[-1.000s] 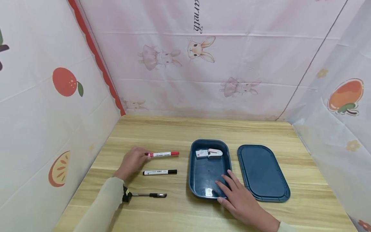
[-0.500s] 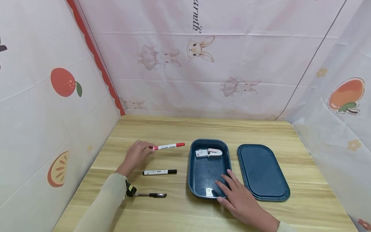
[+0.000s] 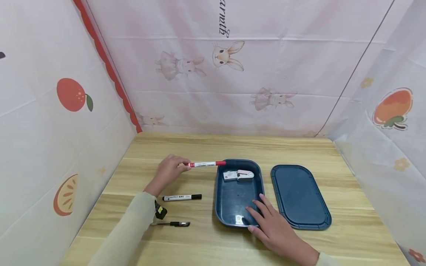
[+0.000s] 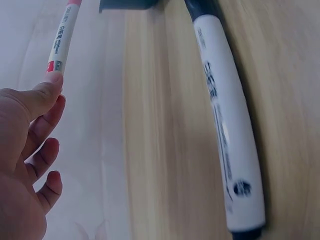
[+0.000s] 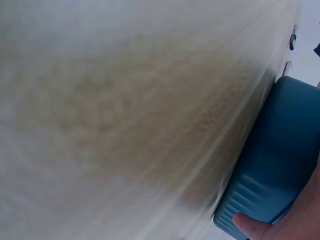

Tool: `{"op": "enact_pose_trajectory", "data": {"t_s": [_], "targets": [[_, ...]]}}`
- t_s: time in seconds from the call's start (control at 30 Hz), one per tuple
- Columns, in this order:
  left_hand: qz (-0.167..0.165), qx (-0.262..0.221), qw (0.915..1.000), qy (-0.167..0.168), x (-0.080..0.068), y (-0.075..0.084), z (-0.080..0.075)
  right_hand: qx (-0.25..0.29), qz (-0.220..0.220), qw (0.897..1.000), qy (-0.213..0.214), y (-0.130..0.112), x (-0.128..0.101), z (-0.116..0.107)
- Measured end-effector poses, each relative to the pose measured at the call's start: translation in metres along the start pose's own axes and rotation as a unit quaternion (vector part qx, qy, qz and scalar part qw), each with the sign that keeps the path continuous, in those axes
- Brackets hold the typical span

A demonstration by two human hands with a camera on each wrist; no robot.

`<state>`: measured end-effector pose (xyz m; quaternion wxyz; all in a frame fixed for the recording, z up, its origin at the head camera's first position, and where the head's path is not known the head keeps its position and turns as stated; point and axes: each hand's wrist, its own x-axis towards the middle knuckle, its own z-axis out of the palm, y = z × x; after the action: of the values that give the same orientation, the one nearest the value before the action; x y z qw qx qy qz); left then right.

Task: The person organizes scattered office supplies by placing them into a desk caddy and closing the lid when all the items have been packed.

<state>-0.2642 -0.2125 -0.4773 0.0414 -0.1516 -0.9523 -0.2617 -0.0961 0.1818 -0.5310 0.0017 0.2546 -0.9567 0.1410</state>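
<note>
In the head view, my left hand (image 3: 169,170) pinches the rear end of a red-capped marker (image 3: 204,164) between thumb and fingertips. The marker hangs roughly level, its red cap over the far left rim of a dark blue plastic box (image 3: 237,207). At the box's near right corner, my right hand (image 3: 276,232) holds the wall, fingers over the rim and thumb (image 5: 250,225) against the outside. Inside the box, near its far end, lie a small white box (image 3: 230,176) and a small pink and white stapler (image 3: 245,175).
A black-capped marker (image 3: 182,197) lies on the wooden table (image 3: 186,247), close under my left wrist. Nearer me is a black-capped pen (image 3: 179,224), partly hidden by the wrist camera. The blue lid (image 3: 301,195) lies flat right of the box. Printed cloth walls enclose the table.
My left hand has lifted the red-capped marker off the table and carried it up and right to the box's rim. My right hand stays at the box corner.
</note>
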Motion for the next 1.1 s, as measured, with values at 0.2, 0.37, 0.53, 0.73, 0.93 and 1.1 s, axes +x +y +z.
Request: {"op": "enact_pose_trajectory", "data": {"t_s": [0.2, 0.37, 0.53, 0.73, 0.93, 1.1], "targets": [[0.027, 0.023, 0.9993, -0.007, 0.008, 0.017, 0.008, 0.006, 0.001, 1.000, -0.003, 0.000, 0.000, -0.002], [0.065, 0.049, 0.9965, -0.019, 0.015, 0.033, 0.018, 0.014, 0.007, 1.000, -0.005, 0.000, -0.001, -0.003], [0.079, 0.074, 0.9940, -0.016, 0.021, 0.048, 0.028, 0.010, 0.005, 1.000, -0.002, 0.000, -0.001, -0.002], [0.091, 0.087, 0.9918, -0.023, 0.025, 0.061, 0.042, 0.006, 0.001, 1.000, 0.002, 0.000, 0.000, -0.001], [0.099, 0.101, 0.9894, -0.032, 0.027, 0.071, 0.053, 0.008, 0.000, 1.000, 0.000, 0.000, 0.001, 0.000], [0.092, 0.106, 0.9897, -0.029, 0.029, 0.078, 0.060, 0.009, 0.001, 1.000, -0.004, 0.004, 0.002, 0.003]]}}
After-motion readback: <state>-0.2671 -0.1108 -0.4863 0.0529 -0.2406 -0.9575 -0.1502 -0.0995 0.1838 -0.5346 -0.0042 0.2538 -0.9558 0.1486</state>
